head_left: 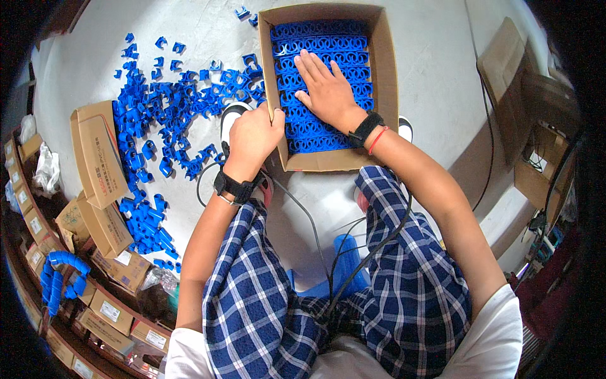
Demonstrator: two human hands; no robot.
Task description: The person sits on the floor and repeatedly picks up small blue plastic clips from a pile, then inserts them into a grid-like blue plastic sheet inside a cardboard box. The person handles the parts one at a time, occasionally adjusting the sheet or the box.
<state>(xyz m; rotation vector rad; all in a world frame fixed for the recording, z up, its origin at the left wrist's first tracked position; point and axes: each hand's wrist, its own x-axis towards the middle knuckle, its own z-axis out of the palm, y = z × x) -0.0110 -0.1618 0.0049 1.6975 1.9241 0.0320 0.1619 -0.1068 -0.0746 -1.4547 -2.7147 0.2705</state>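
Left hand (pixel 252 136) clamped on left wall of cardboard box (pixel 386 76); right hand (pixel 327 91) flat, fingers spread, pressing rows of blue plastic clips (pixel 315 44) inside. Box on pale floor (pixel 442 69) between knees, long axis running away from body. Clips under palm hidden. Loose clip pile (pixel 158 107) left of box, partly covered by closed cartons (pixel 101 155).

Clips (pixel 322 95) in box (pixel 386 82); loose clip pile (pixel 158 114) left of box.
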